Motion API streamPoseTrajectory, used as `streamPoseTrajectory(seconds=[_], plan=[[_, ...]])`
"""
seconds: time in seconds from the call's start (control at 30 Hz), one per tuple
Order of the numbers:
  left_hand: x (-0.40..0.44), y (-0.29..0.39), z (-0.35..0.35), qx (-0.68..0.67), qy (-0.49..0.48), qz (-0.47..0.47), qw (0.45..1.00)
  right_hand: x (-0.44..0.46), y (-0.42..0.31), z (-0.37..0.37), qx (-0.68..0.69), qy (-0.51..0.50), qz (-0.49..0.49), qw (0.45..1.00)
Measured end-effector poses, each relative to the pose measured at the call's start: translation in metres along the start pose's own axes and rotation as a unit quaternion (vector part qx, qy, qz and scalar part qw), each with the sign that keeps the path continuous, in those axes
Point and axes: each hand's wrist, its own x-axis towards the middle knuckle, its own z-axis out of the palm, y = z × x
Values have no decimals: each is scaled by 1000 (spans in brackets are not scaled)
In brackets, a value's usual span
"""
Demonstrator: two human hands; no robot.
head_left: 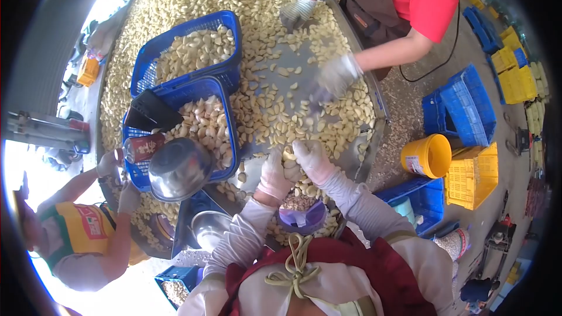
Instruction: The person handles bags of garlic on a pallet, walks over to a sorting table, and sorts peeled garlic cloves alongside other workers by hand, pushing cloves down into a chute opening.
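Observation:
My gloved left hand (pixel 275 174) is closed at the table's near edge, around pale garlic cloves (pixel 288 155) that show at its fingertips. Close beside it, my gloved right hand (pixel 314 162) has its fingers curled in; what they hold, if anything, is hidden. Below both hands stands a purple bowl (pixel 302 219) with small bits and peel in it. Loose cloves lie on the metal table (pixel 293 58) around my hands. To the left, a blue basket (pixel 233 134) holds unpeeled garlic, and a steel bowl (pixel 180 169) rests tilted on it.
Another blue basket (pixel 236 23) holds peeled cloves. A co-worker's gloved hands (pixel 336 76) work across the table; another person (pixel 88 234) stands at left. At right are a yellow bucket (pixel 427 157) and blue crates (pixel 468 105). A second steel bowl (pixel 212 231) sits near my left forearm.

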Motion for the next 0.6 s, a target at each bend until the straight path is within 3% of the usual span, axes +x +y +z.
streamPoseTrajectory(seconds=[0.03, 0.07, 0.1, 0.13, 0.17, 0.2, 0.23, 0.3, 0.33, 0.4, 0.43, 0.47, 0.53, 0.57, 0.6], plan=[[1, 1, -1, 106, -85, 33, 990, 0, -8, -12, 27, -47, 22, 998], [4, 0, -1, 107, -90, 32, 990, 10, -13, -33, 154, -175, -20, 972], [1, 0, 21, 43, -28, 40, 998, 20, -19, -55, 276, -310, -27, 909], [-3, -1, 33, -23, 37, 48, 998, 16, -24, -81, 391, -328, -67, 857], [-7, 9, 25, 18, -30, 35, 999, 11, -29, -108, 500, -356, -101, 783], [-8, 11, 12, 19, -27, 34, 999, -7, -36, -119, 520, -208, -112, 821], [-8, 13, 7, 189, -22, 116, 975, -8, -24, -119, 522, -204, -112, 820], [-8, 11, 10, 198, 37, 139, 970, 2, 0, -127, 252, -193, 14, 948], [-3, 7, 8, 196, 35, 140, 970, -9, -7, -100, 156, -139, 15, 978], [0, -2, -3, 174, 35, 160, 971, -23, 12, -65, 227, -95, 138, 960], [-5, -7, 18, 295, 130, 169, 931, -29, 2, -48, 355, -82, 204, 908], [-5, -11, 17, 297, 132, 167, 931, -26, 4, -36, 358, -82, 205, 907], [0, -16, 6, 416, 152, 274, 854, -11, 9, -23, 407, -97, 166, 893], [4, -10, -2, 478, 175, 308, 804, 1, 20, -29, 216, -92, 151, 960], [4, -3, -7, 479, 177, 309, 802, 18, 25, -27, 218, -94, 151, 960]])
